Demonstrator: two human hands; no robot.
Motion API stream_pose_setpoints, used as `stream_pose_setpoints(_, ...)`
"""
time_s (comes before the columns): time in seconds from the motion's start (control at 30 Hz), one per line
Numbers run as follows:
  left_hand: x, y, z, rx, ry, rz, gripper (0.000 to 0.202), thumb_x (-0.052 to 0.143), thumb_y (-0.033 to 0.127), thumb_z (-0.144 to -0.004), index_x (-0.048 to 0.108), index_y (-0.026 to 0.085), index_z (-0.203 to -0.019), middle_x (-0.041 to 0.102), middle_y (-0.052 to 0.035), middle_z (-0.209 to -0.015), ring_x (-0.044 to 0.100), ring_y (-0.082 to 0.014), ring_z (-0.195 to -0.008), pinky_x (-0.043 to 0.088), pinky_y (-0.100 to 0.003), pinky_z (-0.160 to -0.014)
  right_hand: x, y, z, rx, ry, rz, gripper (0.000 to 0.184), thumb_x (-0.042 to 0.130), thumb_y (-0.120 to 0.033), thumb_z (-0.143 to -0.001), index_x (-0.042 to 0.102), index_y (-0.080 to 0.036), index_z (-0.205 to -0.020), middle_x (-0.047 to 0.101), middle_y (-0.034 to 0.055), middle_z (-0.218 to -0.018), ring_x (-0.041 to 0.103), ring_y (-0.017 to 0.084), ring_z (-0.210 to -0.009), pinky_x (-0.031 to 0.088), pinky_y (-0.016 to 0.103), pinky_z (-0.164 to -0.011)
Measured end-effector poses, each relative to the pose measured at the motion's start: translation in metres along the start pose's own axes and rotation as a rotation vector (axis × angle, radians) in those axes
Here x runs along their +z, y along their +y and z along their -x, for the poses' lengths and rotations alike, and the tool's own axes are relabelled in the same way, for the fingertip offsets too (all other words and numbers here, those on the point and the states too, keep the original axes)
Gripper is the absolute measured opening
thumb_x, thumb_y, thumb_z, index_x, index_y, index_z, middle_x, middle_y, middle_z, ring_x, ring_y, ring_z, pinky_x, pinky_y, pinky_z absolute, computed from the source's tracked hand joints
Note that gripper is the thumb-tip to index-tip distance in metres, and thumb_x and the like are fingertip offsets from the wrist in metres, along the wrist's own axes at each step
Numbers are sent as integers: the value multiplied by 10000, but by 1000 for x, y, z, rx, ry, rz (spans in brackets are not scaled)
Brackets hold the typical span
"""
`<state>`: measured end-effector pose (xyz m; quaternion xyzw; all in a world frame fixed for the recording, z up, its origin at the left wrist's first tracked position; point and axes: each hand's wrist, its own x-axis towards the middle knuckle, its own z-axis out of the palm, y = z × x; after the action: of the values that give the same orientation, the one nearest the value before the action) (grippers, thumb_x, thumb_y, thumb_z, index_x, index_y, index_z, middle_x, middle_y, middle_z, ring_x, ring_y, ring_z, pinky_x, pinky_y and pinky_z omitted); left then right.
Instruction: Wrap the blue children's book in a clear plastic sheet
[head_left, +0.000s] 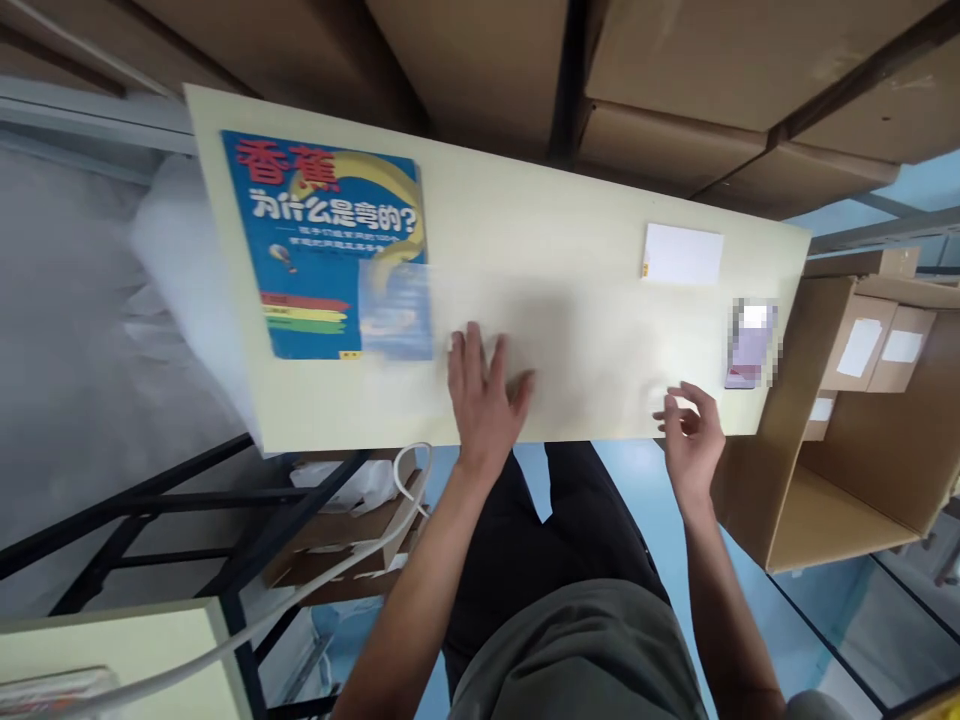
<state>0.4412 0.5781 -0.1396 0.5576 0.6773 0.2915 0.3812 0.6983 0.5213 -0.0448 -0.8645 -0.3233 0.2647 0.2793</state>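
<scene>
A blue picture book (322, 250) with a yellow banana and Chinese characters on its cover lies on the left part of the pale table (600, 210). A blurred, see-through plastic film (396, 310) overlaps the book's lower right corner; how far it stretches to the right cannot be made out. My left hand (484, 395) is open, fingers spread, over the tabletop just right of the book. Near the front edge, my right hand (691, 435) is closed, its curled fingers and thumb close together. Something pale and blurred shows at its fingertips, too unclear to name.
A white card or small pad (682, 254) lies at the back right. Right of it is a phone-like item (750, 345), pixelated. Cardboard boxes (480, 70) line the back edge. An open carton (847, 490) stands right of the table, and a white cable (330, 580) hangs at front left.
</scene>
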Motion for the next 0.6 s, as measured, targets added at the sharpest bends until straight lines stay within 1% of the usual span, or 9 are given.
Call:
stream_pose_setpoints(0.03,-4,1,2,7,-9,0,649,822,600,-1005,681,273,-1549,467,-190,-1846,251,-458,-1807,199,-724,-1460,16,-15,2,-32,-79,-38,453,770,-631,-1002,747,-234,-1219,866,89,-1123,817,202,-723,636,337,-639)
stream_pose_setpoints(0.13,-30,2,-3,40,36,-31,539,753,551,-1077,696,278,-1539,517,-179,-1805,355,-410,-1775,263,-640,-1467,70,-61,16,-127,-275,-141,312,782,-545,-1019,803,-249,-1113,867,54,-1030,792,180,-703,657,335,-671)
stream_pose_setpoints(0.23,-75,-12,-23,26,200,-146,520,711,496,-1107,665,252,-1563,538,-198,-1761,402,-403,-1743,274,-623,-1460,128,-99,35,-240,-401,-206,282,780,-538,-1047,820,-262,-1087,851,36,-988,781,174,-727,657,325,-684)
stream_pose_setpoints(0.3,-108,-30,-41,-56,314,-227,552,700,456,-1098,620,225,-1593,540,-221,-1736,428,-416,-1714,309,-629,-1435,167,-116,47,-312,-472,-228,300,756,-554,-1073,817,-265,-1128,830,35,-974,773,175,-748,650,320,-685)
stream_pose_setpoints(0.33,-123,-40,-49,-110,356,-257,568,693,432,-1090,599,216,-1606,550,-230,-1712,465,-416,-1682,348,-619,-1412,186,-121,51,-344,-494,-229,307,740,-556,-1086,812,-264,-1150,819,36,-974,765,175,-755,644,317,-685)
stream_pose_setpoints(0.4,-147,-57,-64,-204,389,-289,596,689,395,-1069,572,199,-1621,595,-238,-1634,573,-399,-1568,444,-582,-1342,221,-125,58,-390,-495,-198,307,692,-540,-1118,798,-259,-1182,794,41,-982,741,173,-760,628,315,-690)
stream_pose_setpoints(0.47,-161,-69,-75,-259,372,-297,598,703,385,-1048,583,186,-1599,663,-225,-1509,662,-377,-1428,508,-551,-1270,249,-124,62,-416,-449,-139,302,620,-500,-1155,781,-247,-1191,767,51,-991,719,179,-774,608,319,-696)
stream_pose_setpoints(0.53,-168,-77,-84,-280,333,-292,558,729,396,-1027,631,172,-1529,710,-200,-1387,702,-361,-1329,533,-532,-1224,266,-120,65,-428,-400,-86,301,547,-447,-1184,761,-237,-1214,748,65,-1020,712,191,-811,587,325,-703)
stream_pose_setpoints(0.6,-172,-82,-93,-303,300,-265,479,755,419,-1007,691,176,-1415,732,-167,-1289,721,-341,-1246,559,-505,-1165,271,-117,66,-441,-374,-60,297,497,-407,-1201,734,-234,-1250,735,80,-1067,716,203,-869,577,325,-714)
